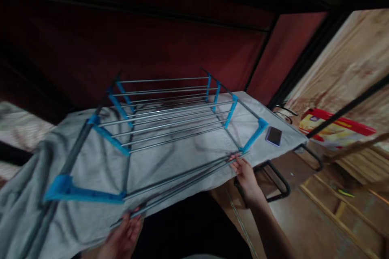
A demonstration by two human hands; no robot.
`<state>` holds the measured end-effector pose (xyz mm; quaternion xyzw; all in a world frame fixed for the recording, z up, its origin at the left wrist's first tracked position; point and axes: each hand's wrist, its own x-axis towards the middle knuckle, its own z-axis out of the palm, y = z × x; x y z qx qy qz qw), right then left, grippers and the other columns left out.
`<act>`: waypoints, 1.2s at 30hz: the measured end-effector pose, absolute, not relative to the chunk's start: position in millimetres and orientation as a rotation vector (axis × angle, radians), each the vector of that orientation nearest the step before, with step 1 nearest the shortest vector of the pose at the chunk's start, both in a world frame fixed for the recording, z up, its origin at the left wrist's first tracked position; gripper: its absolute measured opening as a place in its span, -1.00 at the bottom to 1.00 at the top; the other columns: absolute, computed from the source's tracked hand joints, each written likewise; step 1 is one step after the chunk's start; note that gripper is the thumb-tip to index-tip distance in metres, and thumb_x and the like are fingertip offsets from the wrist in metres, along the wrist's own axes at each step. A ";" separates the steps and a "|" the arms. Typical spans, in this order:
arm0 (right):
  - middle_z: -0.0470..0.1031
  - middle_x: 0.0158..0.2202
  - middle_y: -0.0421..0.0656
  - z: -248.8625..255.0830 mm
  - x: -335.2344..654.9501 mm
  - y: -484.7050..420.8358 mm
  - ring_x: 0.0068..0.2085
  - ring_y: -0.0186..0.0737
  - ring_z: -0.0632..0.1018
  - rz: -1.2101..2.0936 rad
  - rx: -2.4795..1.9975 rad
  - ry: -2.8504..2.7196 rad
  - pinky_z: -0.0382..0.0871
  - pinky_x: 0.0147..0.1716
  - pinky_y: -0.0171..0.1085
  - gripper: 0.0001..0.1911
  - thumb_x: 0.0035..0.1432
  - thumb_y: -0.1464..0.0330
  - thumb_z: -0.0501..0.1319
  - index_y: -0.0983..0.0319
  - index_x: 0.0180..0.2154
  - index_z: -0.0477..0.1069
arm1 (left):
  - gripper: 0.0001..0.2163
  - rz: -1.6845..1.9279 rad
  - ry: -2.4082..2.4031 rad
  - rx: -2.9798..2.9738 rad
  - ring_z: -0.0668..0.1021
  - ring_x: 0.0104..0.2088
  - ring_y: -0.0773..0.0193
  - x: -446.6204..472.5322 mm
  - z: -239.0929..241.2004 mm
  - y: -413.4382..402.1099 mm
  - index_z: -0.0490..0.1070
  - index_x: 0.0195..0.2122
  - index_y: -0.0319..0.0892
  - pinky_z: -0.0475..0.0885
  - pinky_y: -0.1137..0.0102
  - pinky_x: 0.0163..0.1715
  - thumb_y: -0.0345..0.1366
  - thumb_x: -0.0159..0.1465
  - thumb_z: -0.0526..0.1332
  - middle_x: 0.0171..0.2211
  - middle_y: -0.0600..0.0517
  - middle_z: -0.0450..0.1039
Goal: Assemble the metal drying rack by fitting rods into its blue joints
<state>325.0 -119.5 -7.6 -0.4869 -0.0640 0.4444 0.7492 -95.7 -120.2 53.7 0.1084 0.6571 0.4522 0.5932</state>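
Observation:
A rack (170,117) of thin grey metal rods and blue plastic brackets lies on a grey cloth that covers the table. Loose grey rods (185,183) run along its near side, apart from the blue brackets. At their left end, my left hand (126,230) is closed around the rods. Farther right, my right hand (241,168) pinches the same rods close to a blue bracket (254,135). Another blue bracket (85,192) sits at the near left corner of the rack. How many rods each hand holds is hard to tell.
A phone (274,136) lies on the grey cloth (206,149) to the right of the rack. Dark red panels (152,44) with black frame bars stand behind the table. On the right are a red and yellow box (334,127) and a wooden frame (340,208) on the floor.

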 end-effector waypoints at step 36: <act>0.64 -0.26 -0.11 70.1 200.8 -147.5 -0.27 -0.22 0.62 1.623 -0.968 -0.373 0.50 -0.23 -0.25 -0.73 -0.01 0.28 0.46 0.20 -0.24 0.56 | -0.75 1.072 1.198 1.747 0.63 -0.12 0.10 15.4 110.9 -86.6 0.46 0.01 -0.10 0.50 0.22 -0.06 -0.22 0.39 0.09 -0.19 -0.08 0.60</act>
